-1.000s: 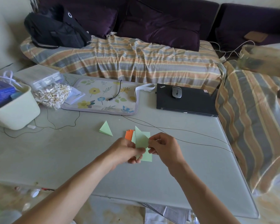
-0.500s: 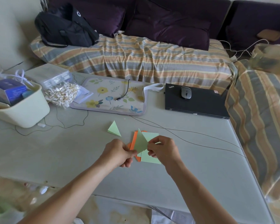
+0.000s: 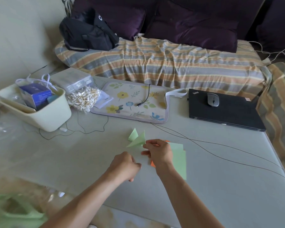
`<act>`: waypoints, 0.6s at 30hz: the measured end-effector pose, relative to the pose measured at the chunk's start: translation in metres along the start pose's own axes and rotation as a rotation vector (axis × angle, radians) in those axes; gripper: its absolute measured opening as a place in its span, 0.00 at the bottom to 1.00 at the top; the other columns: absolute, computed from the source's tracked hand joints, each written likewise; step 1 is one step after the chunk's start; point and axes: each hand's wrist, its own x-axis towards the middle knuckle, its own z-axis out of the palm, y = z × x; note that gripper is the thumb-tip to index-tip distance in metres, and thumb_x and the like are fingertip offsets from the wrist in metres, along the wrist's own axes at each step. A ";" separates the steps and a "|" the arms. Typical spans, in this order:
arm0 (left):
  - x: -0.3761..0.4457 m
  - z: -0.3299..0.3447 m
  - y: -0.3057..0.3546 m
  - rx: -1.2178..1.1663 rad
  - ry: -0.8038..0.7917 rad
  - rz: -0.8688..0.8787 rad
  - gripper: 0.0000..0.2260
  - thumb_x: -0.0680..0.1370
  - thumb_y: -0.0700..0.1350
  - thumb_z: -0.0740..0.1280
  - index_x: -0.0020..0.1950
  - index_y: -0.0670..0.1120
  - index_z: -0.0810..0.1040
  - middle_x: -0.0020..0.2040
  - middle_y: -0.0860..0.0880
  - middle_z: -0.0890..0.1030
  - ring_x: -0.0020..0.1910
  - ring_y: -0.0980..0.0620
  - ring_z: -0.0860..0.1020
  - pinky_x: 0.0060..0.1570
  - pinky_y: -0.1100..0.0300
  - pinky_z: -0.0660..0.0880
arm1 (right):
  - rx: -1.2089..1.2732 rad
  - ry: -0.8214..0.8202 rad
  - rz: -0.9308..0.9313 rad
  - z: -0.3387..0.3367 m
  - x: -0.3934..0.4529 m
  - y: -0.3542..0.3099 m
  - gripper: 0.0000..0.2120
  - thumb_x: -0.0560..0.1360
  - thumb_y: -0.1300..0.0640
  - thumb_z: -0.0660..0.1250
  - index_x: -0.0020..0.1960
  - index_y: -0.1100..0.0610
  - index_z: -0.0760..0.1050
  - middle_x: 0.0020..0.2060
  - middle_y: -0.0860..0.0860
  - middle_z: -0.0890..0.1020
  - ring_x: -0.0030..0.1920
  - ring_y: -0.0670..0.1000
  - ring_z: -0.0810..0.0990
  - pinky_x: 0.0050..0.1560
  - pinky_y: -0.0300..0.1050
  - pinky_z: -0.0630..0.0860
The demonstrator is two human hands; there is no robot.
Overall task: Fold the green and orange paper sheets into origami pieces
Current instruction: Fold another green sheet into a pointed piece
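Both forearms bare to frame edge; left hand (image 3: 124, 167), right hand (image 3: 158, 153) apparently ringless, no watch.

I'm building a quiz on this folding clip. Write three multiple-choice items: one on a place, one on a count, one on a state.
1. Where is the computer mouse?
A. In the bin
B. On the closed laptop
C. On the floral pad
2. How many folded green triangles are there?
A. One
B. Two
C. Four
3. The right hand is:
A. Pinching a folded green triangle
B. Flat on the table
C. Holding the mouse

Answers: 1 B, it sits on the lid. 2 B, a second triangle lies behind the held one. 3 A, fingertips grip its edge.
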 end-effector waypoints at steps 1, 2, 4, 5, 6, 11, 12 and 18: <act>0.001 -0.002 -0.003 0.003 -0.001 0.002 0.09 0.75 0.47 0.64 0.36 0.46 0.78 0.33 0.46 0.86 0.35 0.49 0.84 0.44 0.58 0.82 | -0.017 -0.025 -0.011 0.001 0.000 0.001 0.07 0.76 0.64 0.67 0.48 0.56 0.82 0.33 0.49 0.87 0.33 0.50 0.87 0.29 0.42 0.73; 0.001 -0.003 -0.005 0.005 -0.001 0.005 0.09 0.75 0.47 0.64 0.37 0.45 0.78 0.33 0.46 0.86 0.37 0.48 0.85 0.44 0.57 0.83 | -0.033 -0.044 -0.025 0.000 0.000 0.001 0.08 0.77 0.64 0.66 0.49 0.55 0.82 0.33 0.48 0.86 0.34 0.50 0.87 0.29 0.41 0.72; 0.003 -0.006 -0.009 0.006 0.002 0.006 0.09 0.75 0.46 0.64 0.39 0.44 0.80 0.33 0.46 0.86 0.40 0.48 0.85 0.44 0.57 0.83 | -0.094 -0.046 -0.079 -0.007 0.001 0.002 0.10 0.77 0.64 0.63 0.51 0.54 0.82 0.36 0.48 0.86 0.33 0.50 0.87 0.29 0.41 0.74; 0.003 -0.006 -0.010 0.005 0.006 0.008 0.09 0.75 0.46 0.64 0.40 0.44 0.80 0.34 0.46 0.86 0.40 0.48 0.85 0.44 0.57 0.83 | -0.159 -0.024 -0.118 -0.012 0.001 0.002 0.11 0.77 0.64 0.63 0.51 0.54 0.82 0.39 0.48 0.86 0.32 0.49 0.86 0.29 0.40 0.75; 0.003 -0.006 -0.010 0.002 0.009 0.011 0.08 0.75 0.46 0.64 0.39 0.45 0.79 0.34 0.46 0.86 0.40 0.48 0.85 0.44 0.57 0.82 | -0.235 0.014 -0.163 -0.020 0.003 0.003 0.12 0.77 0.65 0.63 0.51 0.54 0.83 0.41 0.48 0.86 0.32 0.48 0.86 0.30 0.39 0.77; 0.002 -0.003 -0.007 -0.016 0.011 0.037 0.07 0.75 0.46 0.64 0.41 0.45 0.79 0.37 0.44 0.87 0.41 0.47 0.86 0.44 0.55 0.82 | -0.801 0.230 -0.307 -0.061 0.005 0.010 0.13 0.76 0.60 0.66 0.59 0.54 0.80 0.57 0.52 0.80 0.59 0.54 0.76 0.45 0.44 0.73; 0.002 -0.002 -0.006 -0.025 0.009 0.043 0.07 0.75 0.46 0.65 0.41 0.45 0.79 0.38 0.44 0.87 0.40 0.47 0.86 0.44 0.55 0.82 | -0.916 0.223 -0.293 -0.067 0.005 0.012 0.14 0.77 0.57 0.68 0.63 0.54 0.78 0.60 0.52 0.78 0.63 0.55 0.73 0.48 0.45 0.73; 0.000 0.006 0.005 -0.047 0.013 0.082 0.11 0.75 0.45 0.66 0.45 0.38 0.82 0.36 0.44 0.86 0.39 0.45 0.85 0.43 0.52 0.82 | -1.150 0.181 -0.296 -0.077 -0.004 0.023 0.23 0.77 0.44 0.70 0.66 0.56 0.72 0.62 0.51 0.75 0.64 0.55 0.71 0.58 0.47 0.72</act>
